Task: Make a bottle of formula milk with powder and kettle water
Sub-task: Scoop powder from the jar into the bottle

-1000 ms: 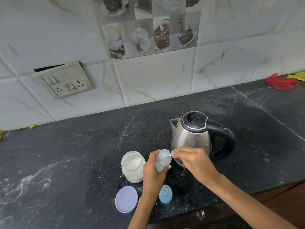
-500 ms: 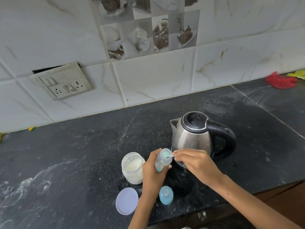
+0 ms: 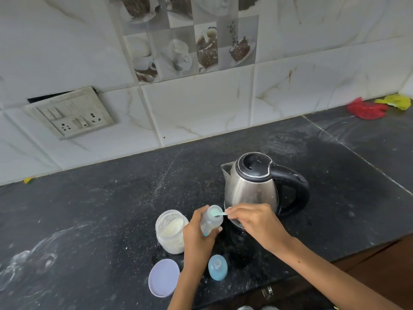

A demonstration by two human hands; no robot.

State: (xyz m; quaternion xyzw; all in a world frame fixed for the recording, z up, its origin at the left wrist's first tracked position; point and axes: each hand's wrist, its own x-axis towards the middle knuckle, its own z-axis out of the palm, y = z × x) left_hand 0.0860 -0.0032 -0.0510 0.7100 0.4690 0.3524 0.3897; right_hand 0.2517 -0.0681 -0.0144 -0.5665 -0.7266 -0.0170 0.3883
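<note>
My left hand grips a small clear baby bottle, held tilted above the black counter. My right hand pinches the handle of a small teal scoop, whose bowl sits in the bottle's open mouth. An open glass jar of white powder stands just left of the bottle. The jar's pale lilac lid lies flat near the counter's front edge. The blue bottle cap with teat stands beside my left wrist. A steel kettle with a black handle stands right behind my hands, lid closed.
The black stone counter carries white powder smears at the left. A switch and socket plate hangs on the tiled wall. Red cloth and yellow cloth lie at the far right by the wall. The counter's front edge runs below my arms.
Both hands stay at the bottle mouth with the scoop; only a slight shift of the scoop and the view.
</note>
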